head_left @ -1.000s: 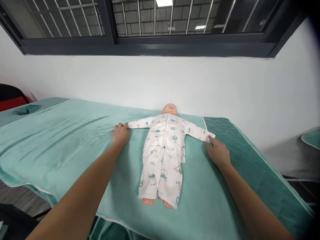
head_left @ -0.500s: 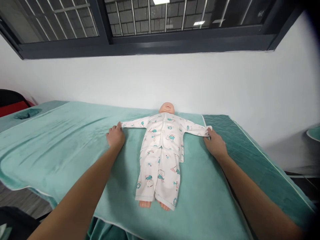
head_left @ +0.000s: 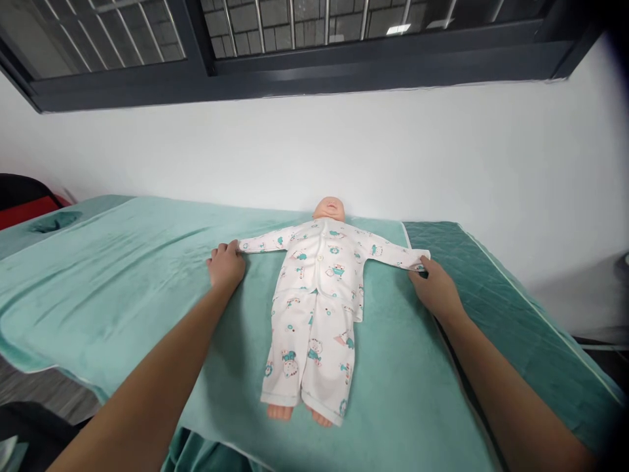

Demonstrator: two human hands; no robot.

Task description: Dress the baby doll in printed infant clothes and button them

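Observation:
On its back lies a baby doll [head_left: 329, 208], its head by the wall and its feet towards me. It wears a white printed pajama top [head_left: 322, 262] and matching pajama pants [head_left: 309, 347], with bare toes showing below the cuffs. Both sleeves are stretched out sideways. My left hand [head_left: 227, 265] is closed on the end of the sleeve at the left; its fingertips are partly hidden. At the other side my right hand [head_left: 435, 285] pinches the lower edge of the right-side sleeve cuff [head_left: 420, 257] between thumb and finger. No doll hands show outside the cuffs.
A light green sheet [head_left: 147, 282] covers the bed, with a darker green cover [head_left: 491, 295] at the right. A round face hole [head_left: 56, 221] opens at the far left. Behind stand a white wall [head_left: 344, 151] and a barred window [head_left: 295, 33].
My right hand has moved slightly outward to the right, and the sleeve there is straighter, its cuff lying flatter. My left hand stays at its sleeve end. The camera view has shifted a little.

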